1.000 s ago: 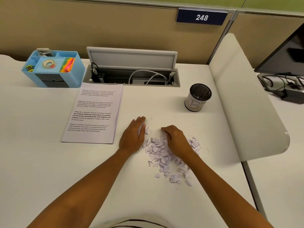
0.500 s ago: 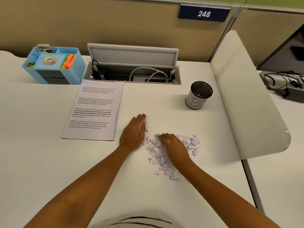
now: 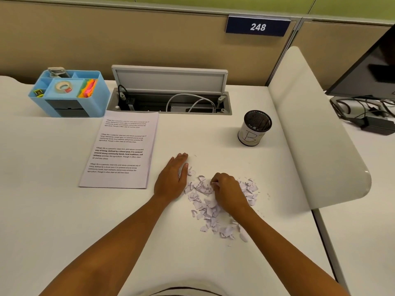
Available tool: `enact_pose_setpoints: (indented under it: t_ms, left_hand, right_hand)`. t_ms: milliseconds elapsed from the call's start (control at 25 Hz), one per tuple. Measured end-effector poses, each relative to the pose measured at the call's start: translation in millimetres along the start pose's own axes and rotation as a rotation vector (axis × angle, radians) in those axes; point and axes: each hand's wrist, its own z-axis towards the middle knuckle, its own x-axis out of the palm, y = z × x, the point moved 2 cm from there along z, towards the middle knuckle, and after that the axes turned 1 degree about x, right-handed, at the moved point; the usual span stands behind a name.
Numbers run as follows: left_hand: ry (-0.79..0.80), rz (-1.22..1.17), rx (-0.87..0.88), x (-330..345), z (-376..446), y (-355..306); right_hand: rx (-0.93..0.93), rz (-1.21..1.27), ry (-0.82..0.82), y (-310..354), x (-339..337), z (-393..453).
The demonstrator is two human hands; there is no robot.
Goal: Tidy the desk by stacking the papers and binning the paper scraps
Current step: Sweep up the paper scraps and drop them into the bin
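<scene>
Desk [image 3: 53,210] first, since it fills my feed: white top, beige partition behind, and it looks the same as a second ago apart from the camera tipping a bit. Papers [image 3: 119,152] are already in one neat stack left of centre, just in front of the open cable tray [image 3: 171,101], and they haven't budged. Blue organiser [image 3: 68,95] sits at the back left, touching nothing I care about. Bin [image 3: 254,129], the little mesh cup, stands upright at the back right, well apart from the mess, same spot as before.

Now the actual change. Scraps [image 3: 205,201] lie in a loose pile right of the stack, and the pile looks a touch tighter on its right side than a second ago. Left hand [image 3: 173,180] lies flat on the desk, fingers straight and together, its edge against the pile's left side, holding nothing; it's barely moved. Right hand [image 3: 228,191] is what's different: it was resting further up over the pile, and it has since slid back toward me and curled up, fingertips pinching a few scraps at the pile's top.
</scene>
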Motion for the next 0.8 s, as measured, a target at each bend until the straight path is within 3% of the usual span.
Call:
enact_pose_setpoints:
  t_ms: [120, 280, 440, 520, 640, 800]
  left_hand:
    - [-0.001, -0.002, -0.004, 0, 1, 1]
    - [-0.002, -0.005, -0.001, 0, 1, 1]
    - [-0.002, -0.007, -0.005, 0, 1, 1]
    - [-0.001, -0.005, -0.01, 0, 1, 1]
    - [-0.003, -0.002, -0.011, 0, 1, 1]
    - [0.001, 0.005, -0.014, -1, 0, 0]
  right_hand:
    - [0.195, 0.33, 0.003, -12, -23, 6]
    - [0.279, 0.734, 0.107, -22, -61, 21]
    - [0.291, 0.972, -0.032, -31, -112, 64]
    - [0.312, 0.927, -0.143, -39, -137, 88]
    - [0.368, 0.662, -0.292, -51, -167, 115]
    - [0.398, 0.27, -0.325, -55, -181, 137]
